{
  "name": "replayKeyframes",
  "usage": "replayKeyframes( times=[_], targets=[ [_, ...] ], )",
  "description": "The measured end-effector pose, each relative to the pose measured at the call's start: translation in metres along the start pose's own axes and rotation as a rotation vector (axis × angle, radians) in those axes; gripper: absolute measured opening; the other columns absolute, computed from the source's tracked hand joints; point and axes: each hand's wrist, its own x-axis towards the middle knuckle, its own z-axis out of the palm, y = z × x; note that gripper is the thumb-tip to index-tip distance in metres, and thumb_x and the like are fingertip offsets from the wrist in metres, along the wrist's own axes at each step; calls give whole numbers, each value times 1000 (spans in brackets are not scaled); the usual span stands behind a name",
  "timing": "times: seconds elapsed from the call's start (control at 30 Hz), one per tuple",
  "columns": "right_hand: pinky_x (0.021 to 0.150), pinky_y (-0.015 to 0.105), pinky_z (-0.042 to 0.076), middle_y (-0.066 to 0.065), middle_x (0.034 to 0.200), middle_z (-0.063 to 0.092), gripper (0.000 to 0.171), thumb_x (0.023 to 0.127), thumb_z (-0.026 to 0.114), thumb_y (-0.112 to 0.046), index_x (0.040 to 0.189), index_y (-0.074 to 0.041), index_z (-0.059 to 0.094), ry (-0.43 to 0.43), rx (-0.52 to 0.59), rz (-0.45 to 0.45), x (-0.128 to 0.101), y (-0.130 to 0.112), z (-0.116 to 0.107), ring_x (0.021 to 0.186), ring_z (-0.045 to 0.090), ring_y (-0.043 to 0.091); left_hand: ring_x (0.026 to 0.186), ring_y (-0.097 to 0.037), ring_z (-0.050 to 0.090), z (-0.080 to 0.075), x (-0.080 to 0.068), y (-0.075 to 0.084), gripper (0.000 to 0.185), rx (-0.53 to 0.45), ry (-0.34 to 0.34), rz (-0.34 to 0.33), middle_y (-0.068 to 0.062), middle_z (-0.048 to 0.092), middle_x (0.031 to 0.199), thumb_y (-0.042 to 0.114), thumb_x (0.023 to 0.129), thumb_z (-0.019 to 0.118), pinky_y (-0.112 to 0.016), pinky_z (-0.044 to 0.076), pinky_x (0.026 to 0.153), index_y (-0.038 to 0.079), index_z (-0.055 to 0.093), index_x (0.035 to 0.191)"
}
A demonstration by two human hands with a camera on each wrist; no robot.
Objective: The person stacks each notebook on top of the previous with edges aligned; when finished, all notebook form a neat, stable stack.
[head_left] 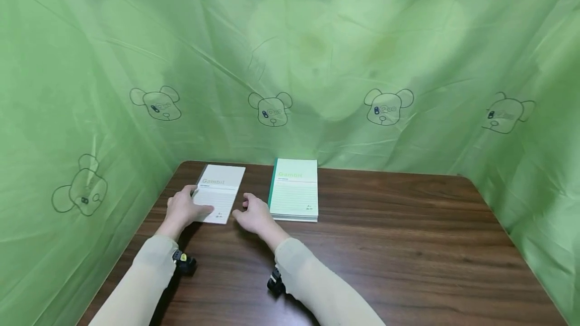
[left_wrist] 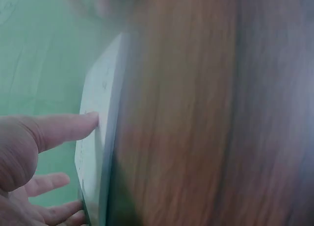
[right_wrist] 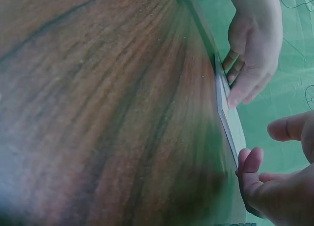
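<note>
Your left hand (head_left: 185, 209) is resting flat, fingers relaxed, on the grey notebook (head_left: 220, 192); your right hand (head_left: 255, 214) is lying open beside it on the tabletop (head_left: 385, 245).

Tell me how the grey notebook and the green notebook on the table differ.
The grey notebook has a grey cover band and spine; the green notebook has a green band and spine. The left hand rests on the grey one, while no hand rests on the green one; the right hand lies between them. The green one looks thicker. Both lie flat, closed, printed "Gambit", on the wooden table.
</note>
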Motion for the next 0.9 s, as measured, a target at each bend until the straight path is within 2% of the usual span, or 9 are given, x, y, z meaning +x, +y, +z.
replayKeyframes(
  times=[0.1,0.3,0.37,0.53,0.63,0.77,0.9],
  targets=[
    [104,41,57,16,135,73,67,95,73,-19,156,0,54,-14,14,12,-1,2,3,123,70,27,137,-62,36,4,-2,3,97,-41,-5,-25,-41,46,155,33,86,90,-69,34,115,-7,40,159],
    [93,36,60,17,133,73,66,96,74,-14,157,3,53,-16,68,-6,-1,5,6,107,75,19,138,-58,33,12,-10,12,90,-161,-2,-75,-36,46,159,30,90,87,-67,37,114,-6,42,158],
    [96,37,59,18,134,72,66,96,74,-15,156,3,53,-8,39,-22,0,5,7,112,73,21,137,-57,34,14,-12,16,86,-182,13,-92,-35,48,157,29,90,86,-66,37,113,-6,44,157],
    [113,45,51,22,147,64,70,96,73,-26,157,2,53,2,-73,-8,0,3,7,138,61,34,140,-57,33,21,-16,28,76,-258,58,-140,-34,49,157,28,93,81,-65,34,116,-5,50,153],
    [115,47,50,23,150,62,70,97,74,-28,157,2,53,-1,-52,22,-1,0,5,142,58,36,143,-56,30,26,-17,31,65,-337,107,-188,-32,49,156,27,97,73,-64,32,117,-4,55,151],
    [113,45,51,23,149,64,70,96,74,-25,156,3,52,-2,-11,36,-3,-2,4,138,60,33,141,-50,38,29,-16,29,51,-430,199,-211,-30,54,150,14,96,63,-58,36,114,-3,61,144],
    [108,43,54,22,141,67,68,97,73,-23,155,6,52,-2,-4,34,-3,-1,4,129,64,29,128,-41,49,27,-14,25,57,-499,240,-193,-29,58,143,-4,86,55,-45,42,101,-6,60,142]
  ],
)
